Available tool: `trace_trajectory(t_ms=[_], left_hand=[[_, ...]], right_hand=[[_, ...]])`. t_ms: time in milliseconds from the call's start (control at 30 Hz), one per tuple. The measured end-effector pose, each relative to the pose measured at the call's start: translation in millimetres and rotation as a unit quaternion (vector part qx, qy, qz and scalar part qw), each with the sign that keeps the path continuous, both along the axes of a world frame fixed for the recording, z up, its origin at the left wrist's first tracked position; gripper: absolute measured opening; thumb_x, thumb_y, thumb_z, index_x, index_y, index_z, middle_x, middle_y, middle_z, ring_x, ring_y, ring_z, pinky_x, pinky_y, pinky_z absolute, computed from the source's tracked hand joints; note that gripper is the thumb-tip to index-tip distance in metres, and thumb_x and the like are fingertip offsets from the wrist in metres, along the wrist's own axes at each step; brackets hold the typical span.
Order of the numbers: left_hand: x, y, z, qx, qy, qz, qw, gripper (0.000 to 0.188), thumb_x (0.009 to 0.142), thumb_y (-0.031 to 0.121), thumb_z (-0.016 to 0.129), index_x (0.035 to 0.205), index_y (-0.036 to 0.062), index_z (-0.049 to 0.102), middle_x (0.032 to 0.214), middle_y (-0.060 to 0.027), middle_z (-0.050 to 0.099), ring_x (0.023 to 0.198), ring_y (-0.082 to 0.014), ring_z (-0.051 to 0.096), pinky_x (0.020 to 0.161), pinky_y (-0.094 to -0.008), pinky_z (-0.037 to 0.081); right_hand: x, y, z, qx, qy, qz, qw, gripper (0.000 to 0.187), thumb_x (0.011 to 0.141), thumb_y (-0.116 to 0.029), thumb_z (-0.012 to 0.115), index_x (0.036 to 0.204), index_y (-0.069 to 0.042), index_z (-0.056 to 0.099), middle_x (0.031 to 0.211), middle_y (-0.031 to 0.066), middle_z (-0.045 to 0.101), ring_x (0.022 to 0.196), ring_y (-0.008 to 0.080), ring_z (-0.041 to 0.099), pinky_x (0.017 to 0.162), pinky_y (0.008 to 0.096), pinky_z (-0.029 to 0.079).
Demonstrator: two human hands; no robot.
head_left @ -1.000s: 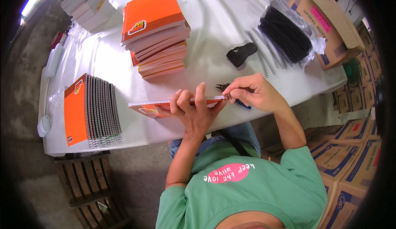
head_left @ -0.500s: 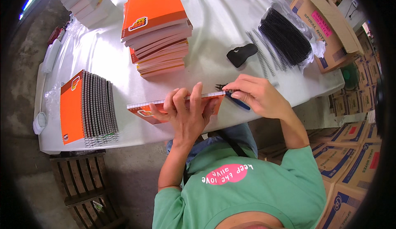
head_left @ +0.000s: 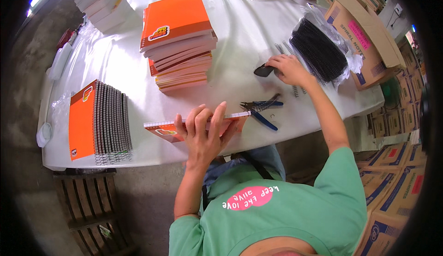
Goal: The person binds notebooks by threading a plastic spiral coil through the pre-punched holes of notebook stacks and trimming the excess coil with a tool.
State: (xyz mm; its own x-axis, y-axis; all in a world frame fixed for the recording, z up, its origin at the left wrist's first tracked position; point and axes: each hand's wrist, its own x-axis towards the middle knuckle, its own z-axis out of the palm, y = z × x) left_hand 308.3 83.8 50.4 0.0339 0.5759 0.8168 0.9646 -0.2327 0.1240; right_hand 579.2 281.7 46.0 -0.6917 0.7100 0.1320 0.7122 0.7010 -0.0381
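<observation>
My left hand grips an orange notebook standing on its edge, page edges upward, near the table's front. From its right end a dark spiral coil sticks out, lying over blue-handled cutting pliers. Farther off, my right hand has its fingers closed on the right end of a black, rounded object; its exact kind is unclear and my fingers hide part of it. Loose spiral coils lie partly under that hand.
A tall stack of orange notebooks stands beyond the left hand. Coil-bound notebooks lie at left. Black coils in plastic wrap sit beside an open carton at right. Cartons are piled off the table's right side.
My right hand has left the notebook's right end and reached away to the black object, closing on it. The coil now shows trailing over the pliers. My left hand keeps its grip.
</observation>
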Motion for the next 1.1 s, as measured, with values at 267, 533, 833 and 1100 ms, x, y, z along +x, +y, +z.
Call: trace_trajectory(t_ms=[267, 533, 833, 1100], left_hand=[[1.2, -6.9, 8.9, -0.043, -0.074, -0.056, 0.995, 0.037, 0.066, 0.032, 0.077, 0.093, 0.0160, 0.057, 0.093, -0.0024, 0.050, 0.111, -0.0260, 0.050, 0.111, -0.0478, 0.010], [1.8, -8.9, 10.0, -0.074, -0.087, -0.057, 0.992, 0.033, 0.066, 0.034, 0.079, 0.081, 0.0159, 0.057, 0.086, -0.0023, 0.053, 0.110, -0.0250, 0.052, 0.110, -0.0523, 0.008], [-15.4, -17.4, 5.3, -0.082, -0.079, -0.058, 0.992, 0.033, 0.075, 0.038, 0.071, 0.091, 0.0130, 0.059, 0.097, -0.0065, 0.056, 0.111, -0.0305, 0.051, 0.107, -0.0554, 0.014], [-16.6, -16.7, -8.2, -0.078, -0.121, -0.093, 0.985, 0.054, 0.075, 0.040, 0.072, 0.117, 0.0139, 0.050, 0.100, -0.0074, 0.055, 0.112, -0.0298, 0.050, 0.110, -0.0569, 0.008]], right_hand=[[-35.2, -35.2, 6.7, -0.502, 0.597, 0.137, 0.611, 0.033, 0.087, -0.006, 0.057, 0.119, 0.000, 0.056, 0.109, 0.0169, 0.063, 0.107, 0.0236, 0.059, 0.097, 0.0327, 0.041], [-75.5, -82.0, 29.3, -0.479, 0.553, 0.273, 0.624, 0.036, 0.076, -0.027, 0.068, 0.098, 0.001, 0.069, 0.103, 0.0225, 0.065, 0.100, 0.0312, 0.063, 0.090, 0.0388, 0.048], [-109.2, -82.8, 43.5, -0.420, 0.438, 0.342, 0.717, 0.031, 0.070, 0.004, 0.056, 0.098, 0.000, 0.069, 0.099, 0.0162, 0.067, 0.092, 0.0247, 0.064, 0.082, 0.0322, 0.048], [-96.9, -72.8, 17.9, -0.406, 0.342, 0.219, 0.819, 0.029, 0.071, 0.000, 0.059, 0.098, -0.003, 0.070, 0.098, 0.0177, 0.067, 0.091, 0.0269, 0.064, 0.082, 0.0305, 0.047]])
